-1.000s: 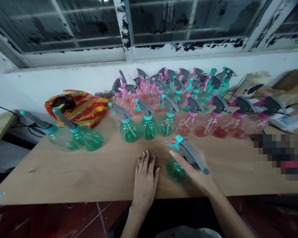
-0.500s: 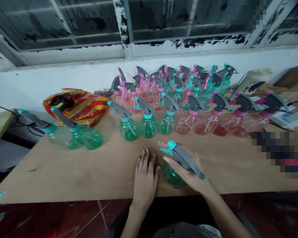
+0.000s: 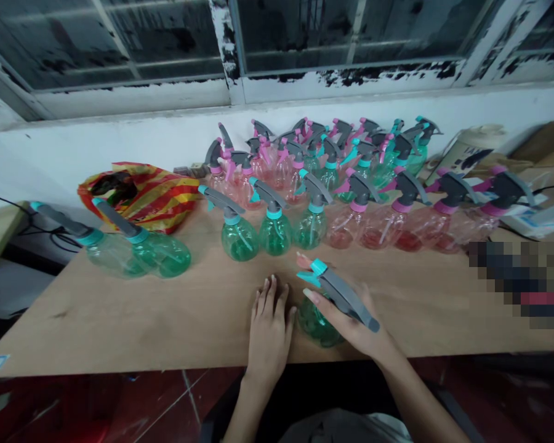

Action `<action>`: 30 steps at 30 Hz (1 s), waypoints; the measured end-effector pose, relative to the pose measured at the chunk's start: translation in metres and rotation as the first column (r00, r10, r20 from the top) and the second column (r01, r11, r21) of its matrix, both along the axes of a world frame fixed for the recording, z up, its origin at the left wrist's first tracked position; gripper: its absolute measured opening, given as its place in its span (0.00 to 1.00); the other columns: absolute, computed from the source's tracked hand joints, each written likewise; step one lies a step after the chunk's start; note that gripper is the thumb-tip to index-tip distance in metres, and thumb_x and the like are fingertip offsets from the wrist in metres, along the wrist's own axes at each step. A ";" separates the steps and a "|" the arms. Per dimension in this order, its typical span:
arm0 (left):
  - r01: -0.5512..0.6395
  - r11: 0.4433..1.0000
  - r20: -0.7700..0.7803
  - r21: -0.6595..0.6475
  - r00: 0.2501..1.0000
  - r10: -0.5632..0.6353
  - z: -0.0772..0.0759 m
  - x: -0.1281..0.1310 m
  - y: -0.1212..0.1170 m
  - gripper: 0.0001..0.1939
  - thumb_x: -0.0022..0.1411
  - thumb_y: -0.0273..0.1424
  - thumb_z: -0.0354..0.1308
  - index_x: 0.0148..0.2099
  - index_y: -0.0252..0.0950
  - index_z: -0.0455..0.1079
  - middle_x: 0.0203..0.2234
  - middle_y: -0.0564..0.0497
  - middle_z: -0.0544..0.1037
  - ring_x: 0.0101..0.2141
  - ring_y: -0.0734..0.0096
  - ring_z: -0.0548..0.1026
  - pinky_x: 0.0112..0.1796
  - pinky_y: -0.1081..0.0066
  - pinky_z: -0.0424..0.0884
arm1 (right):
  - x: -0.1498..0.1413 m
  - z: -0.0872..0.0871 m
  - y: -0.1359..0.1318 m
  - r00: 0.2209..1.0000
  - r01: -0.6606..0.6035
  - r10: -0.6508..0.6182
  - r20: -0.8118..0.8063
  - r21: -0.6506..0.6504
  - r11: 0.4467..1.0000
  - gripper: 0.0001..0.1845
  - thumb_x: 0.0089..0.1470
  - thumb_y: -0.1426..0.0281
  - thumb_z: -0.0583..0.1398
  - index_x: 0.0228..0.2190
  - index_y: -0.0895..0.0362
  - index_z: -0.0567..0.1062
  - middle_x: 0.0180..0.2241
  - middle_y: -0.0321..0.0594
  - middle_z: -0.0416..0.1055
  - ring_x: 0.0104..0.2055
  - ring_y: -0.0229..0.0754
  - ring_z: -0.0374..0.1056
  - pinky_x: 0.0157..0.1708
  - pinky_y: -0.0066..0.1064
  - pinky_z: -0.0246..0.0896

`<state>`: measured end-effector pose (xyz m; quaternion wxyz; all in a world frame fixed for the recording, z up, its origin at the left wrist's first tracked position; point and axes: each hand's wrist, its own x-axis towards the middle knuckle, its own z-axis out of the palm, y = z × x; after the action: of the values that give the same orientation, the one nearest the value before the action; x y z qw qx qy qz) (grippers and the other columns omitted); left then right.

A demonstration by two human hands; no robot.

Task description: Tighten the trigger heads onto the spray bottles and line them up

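A green spray bottle point(image 3: 321, 326) with a grey and turquoise trigger head stands upright near the table's front edge. My right hand point(image 3: 351, 320) is wrapped round it below the head, the thumb along the near side and most of the fingers hidden behind. To its left, my left hand point(image 3: 270, 326) lies flat on the wooden table point(image 3: 166, 332), palm down, fingers stretched out and holding nothing. Beyond my hands is a row of green spray bottles point(image 3: 276, 231) and pink spray bottles point(image 3: 381, 227).
More pink and green bottles point(image 3: 281, 172) crowd against the wall. Two green bottles point(image 3: 161, 253) stand at the left, by a red and yellow plastic bag point(image 3: 161, 200). A pale container point(image 3: 473, 147) and cardboard point(image 3: 547, 141) are at the back right.
Almost nothing differs. The view has shifted very slightly; my right hand stays round the spray bottle and my left hand still rests on the table.
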<state>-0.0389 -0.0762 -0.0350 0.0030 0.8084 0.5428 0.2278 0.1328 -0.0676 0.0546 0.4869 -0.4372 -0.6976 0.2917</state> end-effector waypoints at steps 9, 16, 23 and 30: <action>-0.004 1.000 -0.024 -0.007 1.000 0.004 -0.001 0.000 0.000 0.21 0.71 0.30 0.45 0.64 0.30 0.58 0.63 0.36 0.62 0.64 0.53 0.56 0.59 0.49 0.60 | -0.005 0.005 0.005 0.999 0.051 -0.051 -0.017 0.016 0.999 0.06 0.57 0.67 0.60 0.38 0.51 0.76 0.38 0.39 0.79 0.43 0.45 0.76 0.43 0.36 0.71; 0.005 1.000 -0.002 -0.007 1.000 -0.005 0.000 -0.001 0.000 0.22 0.71 0.29 0.46 0.65 0.32 0.56 0.64 0.37 0.60 0.64 0.53 0.56 0.59 0.48 0.60 | -0.006 0.003 0.007 0.997 0.073 -0.073 -0.023 0.012 0.997 0.05 0.55 0.65 0.62 0.33 0.52 0.76 0.34 0.38 0.79 0.38 0.45 0.77 0.38 0.35 0.73; 0.008 1.000 -0.032 -0.025 0.999 -0.009 0.003 0.000 0.000 0.21 0.71 0.29 0.47 0.63 0.29 0.59 0.63 0.36 0.61 0.64 0.53 0.56 0.59 0.49 0.59 | -0.002 0.000 0.001 0.998 0.049 -0.051 -0.046 -0.050 0.998 0.18 0.56 0.68 0.61 0.50 0.51 0.72 0.46 0.42 0.77 0.50 0.49 0.73 0.49 0.38 0.70; 0.002 0.999 -0.049 -0.033 0.999 -0.003 0.004 0.001 0.000 0.22 0.70 0.29 0.47 0.64 0.28 0.59 0.64 0.36 0.60 0.64 0.53 0.56 0.60 0.49 0.58 | -0.002 -0.001 0.003 0.999 0.042 -0.042 0.012 0.015 0.999 0.11 0.57 0.72 0.57 0.41 0.49 0.75 0.38 0.38 0.77 0.40 0.44 0.75 0.43 0.36 0.71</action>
<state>-0.0378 -0.0759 -0.0312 0.0032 0.8142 0.5454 0.1992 0.1312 -0.0641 0.0536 0.4917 -0.4498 -0.6936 0.2734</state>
